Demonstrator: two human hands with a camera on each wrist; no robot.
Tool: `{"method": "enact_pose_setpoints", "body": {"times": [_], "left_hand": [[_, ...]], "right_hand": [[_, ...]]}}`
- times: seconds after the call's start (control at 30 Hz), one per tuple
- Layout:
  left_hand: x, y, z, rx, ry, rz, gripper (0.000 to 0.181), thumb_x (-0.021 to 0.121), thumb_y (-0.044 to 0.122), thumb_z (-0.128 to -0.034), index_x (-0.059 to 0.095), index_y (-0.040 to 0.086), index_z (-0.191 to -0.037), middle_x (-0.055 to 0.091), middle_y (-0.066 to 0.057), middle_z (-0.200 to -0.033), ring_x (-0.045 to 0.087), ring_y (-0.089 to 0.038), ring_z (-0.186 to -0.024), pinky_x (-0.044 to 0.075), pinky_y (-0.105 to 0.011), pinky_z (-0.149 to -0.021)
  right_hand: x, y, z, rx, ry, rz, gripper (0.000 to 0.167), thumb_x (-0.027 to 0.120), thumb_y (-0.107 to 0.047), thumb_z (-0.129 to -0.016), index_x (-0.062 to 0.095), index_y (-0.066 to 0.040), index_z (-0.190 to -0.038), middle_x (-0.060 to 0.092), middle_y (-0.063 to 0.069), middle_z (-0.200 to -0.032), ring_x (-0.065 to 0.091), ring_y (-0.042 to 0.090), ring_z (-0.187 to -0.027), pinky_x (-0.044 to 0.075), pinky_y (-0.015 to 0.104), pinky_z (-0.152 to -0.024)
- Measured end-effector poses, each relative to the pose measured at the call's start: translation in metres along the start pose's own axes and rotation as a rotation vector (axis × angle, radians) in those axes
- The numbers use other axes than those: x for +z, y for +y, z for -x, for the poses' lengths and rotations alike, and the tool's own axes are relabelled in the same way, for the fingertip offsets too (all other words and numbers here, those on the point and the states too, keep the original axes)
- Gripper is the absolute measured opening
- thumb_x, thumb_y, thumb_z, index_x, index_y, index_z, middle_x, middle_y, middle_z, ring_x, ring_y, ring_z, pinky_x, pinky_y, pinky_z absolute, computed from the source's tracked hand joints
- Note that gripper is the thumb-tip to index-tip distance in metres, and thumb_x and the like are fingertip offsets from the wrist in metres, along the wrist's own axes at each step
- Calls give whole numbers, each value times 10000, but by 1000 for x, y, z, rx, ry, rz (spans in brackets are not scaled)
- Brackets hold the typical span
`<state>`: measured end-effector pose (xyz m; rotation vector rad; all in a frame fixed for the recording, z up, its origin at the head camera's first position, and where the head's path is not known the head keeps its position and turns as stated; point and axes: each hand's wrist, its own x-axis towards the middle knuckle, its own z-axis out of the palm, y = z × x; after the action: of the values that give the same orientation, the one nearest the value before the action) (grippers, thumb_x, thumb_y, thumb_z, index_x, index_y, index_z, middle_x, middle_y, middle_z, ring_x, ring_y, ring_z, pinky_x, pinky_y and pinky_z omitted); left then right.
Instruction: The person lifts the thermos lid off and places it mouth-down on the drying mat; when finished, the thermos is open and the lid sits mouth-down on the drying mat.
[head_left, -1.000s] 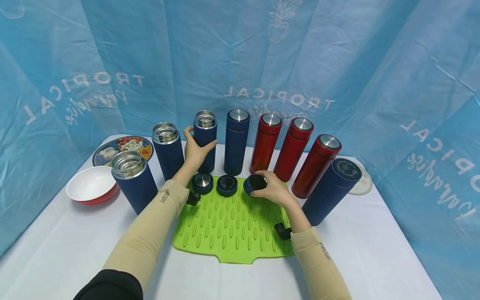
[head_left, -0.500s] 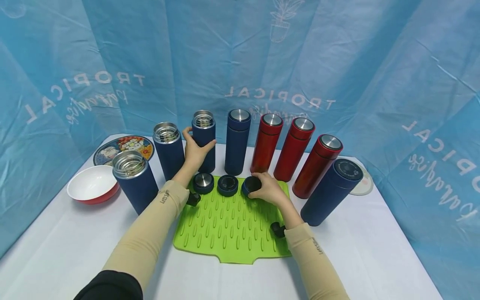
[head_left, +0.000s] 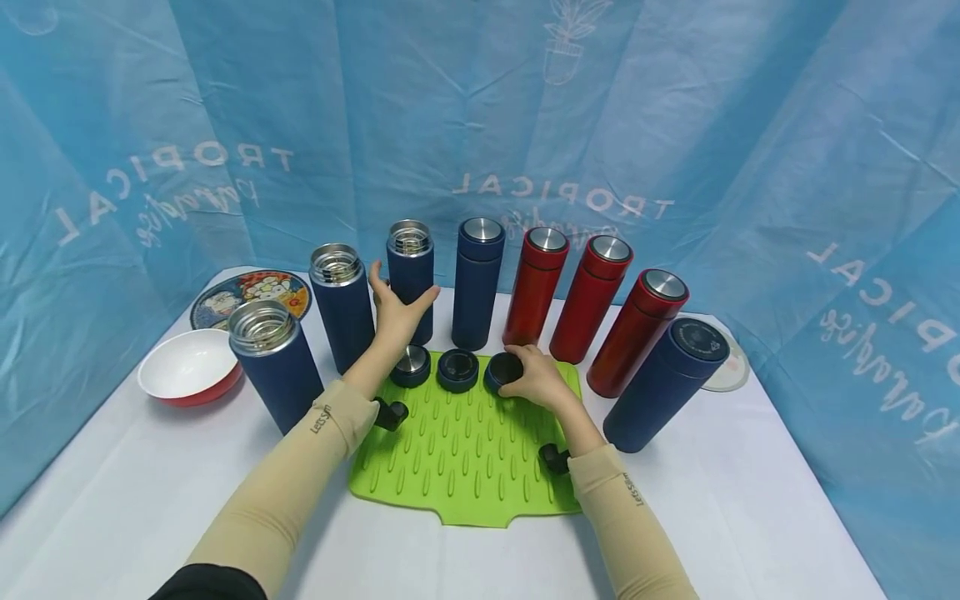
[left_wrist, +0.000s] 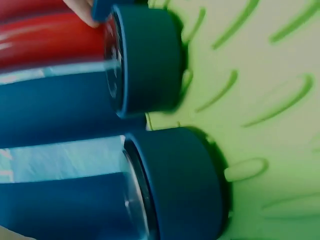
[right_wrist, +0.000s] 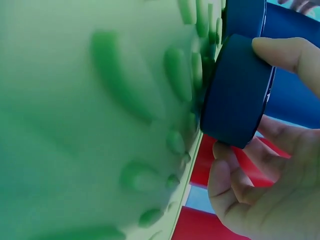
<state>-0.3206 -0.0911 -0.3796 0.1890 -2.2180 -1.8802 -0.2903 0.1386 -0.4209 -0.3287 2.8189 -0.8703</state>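
Observation:
My right hand [head_left: 542, 379] pinches a dark blue bottle lid [head_left: 503, 374] at the back right of the green mat. In the right wrist view the thumb lies on one side of that lid [right_wrist: 237, 92] and fingers on the other. Beside it on the mat rest another lid [head_left: 457, 370] with a dark top and a lid [head_left: 410, 367] with a silver top. My left hand [head_left: 396, 318], thumb and fingers spread, is in front of an uncapped blue thermos bottle [head_left: 411, 271]; contact between them is unclear.
Uncapped blue bottles [head_left: 341, 312] [head_left: 277, 371] stand at left, near a red-and-white bowl [head_left: 187, 367] and a patterned plate [head_left: 251, 296]. Capped bottles, blue [head_left: 477, 283] and red [head_left: 534, 287], line the back and right. The green mat [head_left: 465, 467] lies centrally.
My right hand has set the lid down slightly left, beside the others. The left hand has drawn back a little from the bottle, its fingers spreading.

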Motion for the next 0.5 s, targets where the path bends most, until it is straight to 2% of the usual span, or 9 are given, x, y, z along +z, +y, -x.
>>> {"method": "enact_pose_setpoints", "body": {"times": [0.13,0.23,0.5], "left_hand": [[-2,6,16,-20,-24,17,986,679,368,-823,-68,270,-1458,-23,-155,-1521,67,-276,-1409,227,-503,-1077],[-4,10,27,-14,-45,4,965,668,372,-831,-56,268,-1460,6,-169,-1513,90,-286,-1402,237,-504,-1070],[-11,9,49,85,-82,-11,815,636,305,-864,68,171,-1433,222,-195,-1397,226,-303,-1322,274,-478,-1043]], "right_hand": [[2,0,0,11,-5,-11,745,777,-192,-716,442,-96,-1374,448,138,-1346,412,340,-1166,418,470,-906],[3,0,0,20,-14,-18,744,775,-192,-719,439,-106,-1377,440,136,-1356,400,347,-1174,415,473,-908],[5,-1,-1,21,-19,-32,746,776,-188,-715,441,-111,-1378,435,133,-1364,393,347,-1185,411,481,-914]]}}
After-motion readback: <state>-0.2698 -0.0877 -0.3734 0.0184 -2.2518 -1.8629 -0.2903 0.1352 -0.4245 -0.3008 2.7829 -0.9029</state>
